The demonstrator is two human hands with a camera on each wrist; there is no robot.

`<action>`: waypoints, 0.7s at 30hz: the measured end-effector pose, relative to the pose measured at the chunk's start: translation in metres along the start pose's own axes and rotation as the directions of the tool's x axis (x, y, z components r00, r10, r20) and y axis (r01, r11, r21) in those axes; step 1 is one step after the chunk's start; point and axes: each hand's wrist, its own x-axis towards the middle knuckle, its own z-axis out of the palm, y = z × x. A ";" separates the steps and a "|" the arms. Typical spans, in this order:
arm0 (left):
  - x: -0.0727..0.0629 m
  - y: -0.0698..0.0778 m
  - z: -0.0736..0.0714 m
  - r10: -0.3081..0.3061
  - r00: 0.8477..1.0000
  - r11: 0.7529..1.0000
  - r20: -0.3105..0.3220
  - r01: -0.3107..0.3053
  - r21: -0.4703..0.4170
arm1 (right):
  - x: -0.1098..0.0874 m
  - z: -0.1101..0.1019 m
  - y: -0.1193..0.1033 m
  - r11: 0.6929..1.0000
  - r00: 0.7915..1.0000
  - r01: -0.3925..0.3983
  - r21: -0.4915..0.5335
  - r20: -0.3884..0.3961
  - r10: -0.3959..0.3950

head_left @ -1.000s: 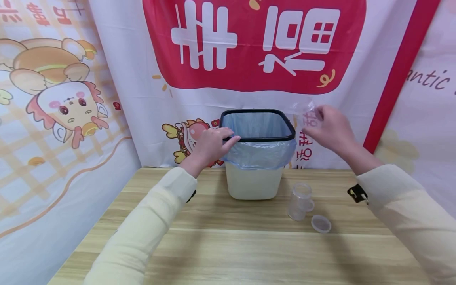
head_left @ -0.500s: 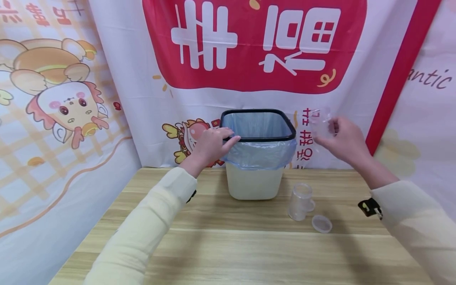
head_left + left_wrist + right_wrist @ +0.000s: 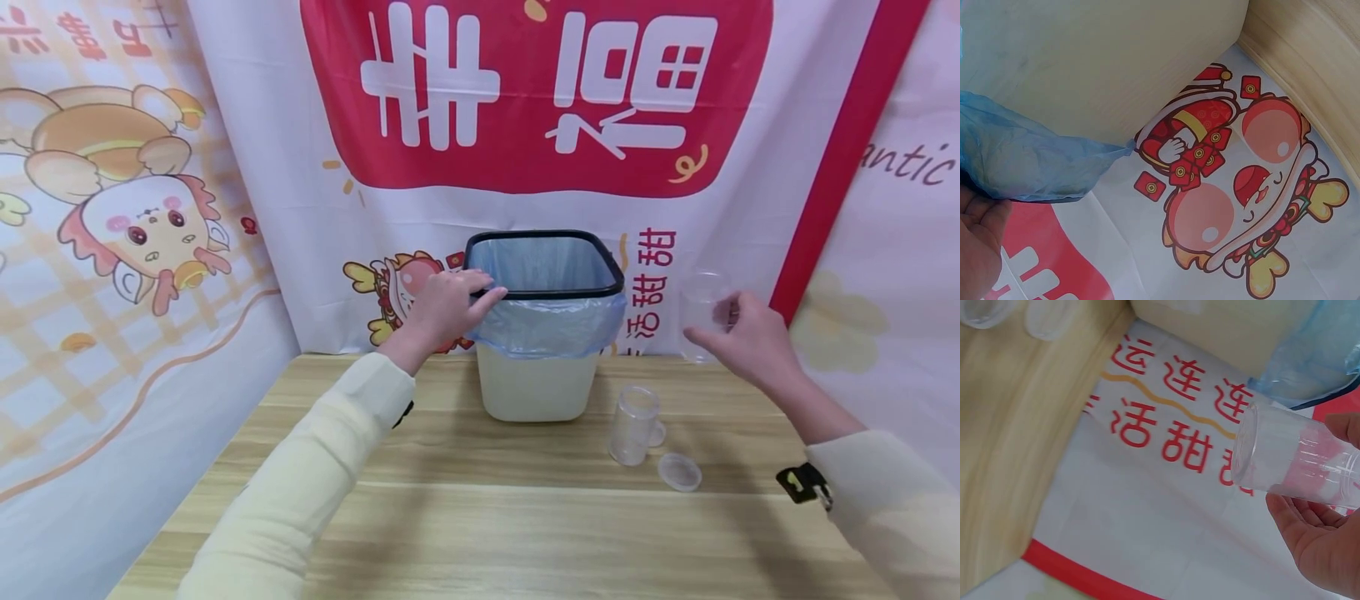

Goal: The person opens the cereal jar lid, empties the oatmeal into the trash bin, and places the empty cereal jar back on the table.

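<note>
My left hand (image 3: 448, 308) holds the black rim at the left side of a cream trash can (image 3: 536, 383), lined with a blue plastic bag (image 3: 551, 325). In the left wrist view, its fingers (image 3: 985, 219) touch the rim's edge. My right hand (image 3: 753, 342) grips a clear plastic cup (image 3: 701, 312) between thumb and fingers, right of the can. That cup (image 3: 1294, 453) looks see-through in the right wrist view, its base towards the wooden table. In the head view it stands upright, its bottom overlapping the table's back edge.
A small clear mug-like container (image 3: 632, 429) with a ring-shaped handle stands right of the can. Beside it lies a round translucent lid (image 3: 680, 472) on the wooden table (image 3: 487, 533). Printed fabric walls (image 3: 420, 208) rise behind and at both sides.
My right hand has moved right and down with the clear cup, away from beside the can's opening, and the cup has turned upright. My left hand stays on the rim.
</note>
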 end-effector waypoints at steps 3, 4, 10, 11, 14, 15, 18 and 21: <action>0.000 0.000 0.000 0.003 1.000 1.000 -0.006 -0.003 0.000 | -0.005 0.004 0.009 1.000 1.000 -0.026 0.000 0.009 0.026; 0.000 -0.001 0.000 0.004 1.000 1.000 -0.008 -0.004 0.000 | -0.007 0.005 0.012 1.000 0.999 -0.030 0.000 0.012 0.030; 0.000 -0.001 0.000 0.006 1.000 1.000 -0.013 -0.006 0.004 | -0.015 0.017 0.032 0.998 0.998 -0.046 0.039 0.042 0.045; 0.000 -0.001 0.000 0.006 1.000 1.000 -0.014 -0.006 0.005 | -0.016 0.019 0.035 0.997 0.997 -0.053 0.050 0.051 0.050; 0.000 -0.002 0.000 0.008 1.000 1.000 -0.015 -0.008 0.007 | -0.019 0.027 0.046 0.995 0.994 -0.078 0.057 0.076 0.074; 0.000 -0.002 0.000 0.008 1.000 1.000 -0.014 -0.008 0.008 | -0.020 0.030 0.049 0.995 0.994 -0.086 0.048 0.078 0.082; 0.000 -0.002 0.001 0.012 1.000 1.000 -0.012 -0.012 0.012 | -0.024 0.037 0.059 0.994 0.991 -0.105 0.021 0.082 0.103; 0.000 -0.002 0.002 0.015 1.000 1.000 -0.010 -0.014 0.017 | -0.027 0.045 0.069 0.995 0.992 -0.100 0.009 0.078 0.099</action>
